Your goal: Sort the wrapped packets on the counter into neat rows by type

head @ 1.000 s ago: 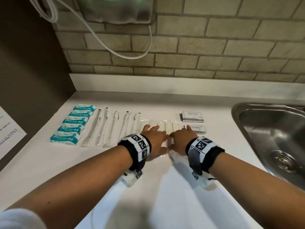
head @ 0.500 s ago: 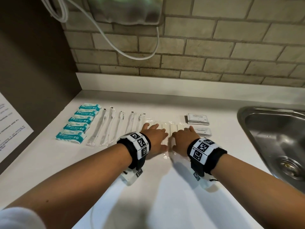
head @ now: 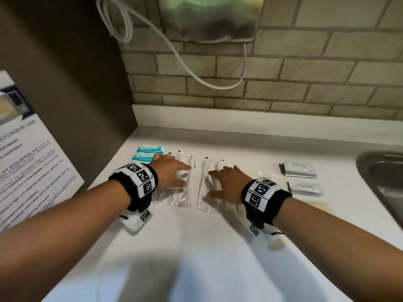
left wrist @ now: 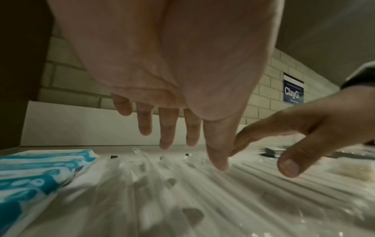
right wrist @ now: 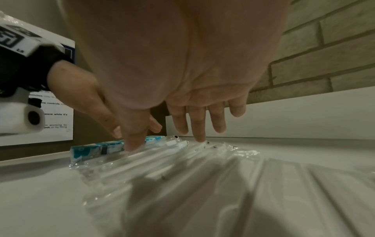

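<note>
A row of long clear wrapped packets (head: pixel 188 188) lies side by side on the white counter (head: pixel 218 258). My left hand (head: pixel 174 174) lies flat on the left part of the row, fingers straight, its thumb tip touching the wrap (left wrist: pixel 182 184). My right hand (head: pixel 218 183) lies flat on the right part, fingers spread, with its thumb and middle fingertip on the clear packets (right wrist: pixel 162 160). Neither hand grips anything. Teal-and-white packets (head: pixel 148 153) sit in a row left of my left hand, partly hidden by it.
Two stacks of white square sachets (head: pixel 299 168) lie to the right, with a yellowish packet (head: pixel 320 205) in front of them. A steel sink (head: pixel 383 171) is at the far right. A printed sign (head: pixel 32 166) leans on the left wall. A white cable (head: pixel 174 51) hangs on the brick wall.
Both hands have slid left, from the short clear packets in the middle onto the long clear packets. The left hand now covers part of the teal row. The view has moved closer.
</note>
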`<move>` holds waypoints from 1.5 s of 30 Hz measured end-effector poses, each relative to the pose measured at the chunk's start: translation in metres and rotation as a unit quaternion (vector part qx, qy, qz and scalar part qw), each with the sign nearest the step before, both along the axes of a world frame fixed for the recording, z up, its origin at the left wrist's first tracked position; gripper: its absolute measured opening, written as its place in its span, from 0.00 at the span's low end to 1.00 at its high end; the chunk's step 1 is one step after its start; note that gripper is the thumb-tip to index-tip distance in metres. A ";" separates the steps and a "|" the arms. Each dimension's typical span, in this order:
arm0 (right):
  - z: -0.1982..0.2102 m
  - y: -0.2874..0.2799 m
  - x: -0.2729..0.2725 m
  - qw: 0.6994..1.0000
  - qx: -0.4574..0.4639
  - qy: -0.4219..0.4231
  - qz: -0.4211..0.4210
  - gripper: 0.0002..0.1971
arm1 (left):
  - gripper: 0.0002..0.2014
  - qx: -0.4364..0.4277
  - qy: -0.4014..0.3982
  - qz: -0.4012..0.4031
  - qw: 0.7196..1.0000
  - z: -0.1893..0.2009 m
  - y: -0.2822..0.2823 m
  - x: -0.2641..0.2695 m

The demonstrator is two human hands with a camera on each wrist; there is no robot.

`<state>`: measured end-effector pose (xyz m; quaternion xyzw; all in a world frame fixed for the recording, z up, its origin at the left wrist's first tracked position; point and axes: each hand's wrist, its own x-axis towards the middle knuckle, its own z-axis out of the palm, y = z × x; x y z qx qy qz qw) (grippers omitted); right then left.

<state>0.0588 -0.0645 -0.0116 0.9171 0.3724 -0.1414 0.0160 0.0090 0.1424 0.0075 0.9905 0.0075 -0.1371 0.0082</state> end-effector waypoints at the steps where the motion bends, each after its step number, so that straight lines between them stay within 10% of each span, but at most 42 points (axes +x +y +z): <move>1: -0.002 0.006 0.002 1.000 -0.005 -0.002 0.002 0.38 | 0.31 0.001 0.009 -0.013 1.000 -0.003 0.002 0.002; 19: -0.013 0.038 0.004 0.996 -0.078 0.005 -0.048 0.42 | 0.38 0.011 0.025 -0.120 0.992 -0.032 0.003 0.012; 45: -0.016 0.082 -0.003 0.997 -0.073 -0.009 0.010 0.36 | 0.37 0.002 0.003 -0.076 0.997 -0.034 0.043 0.007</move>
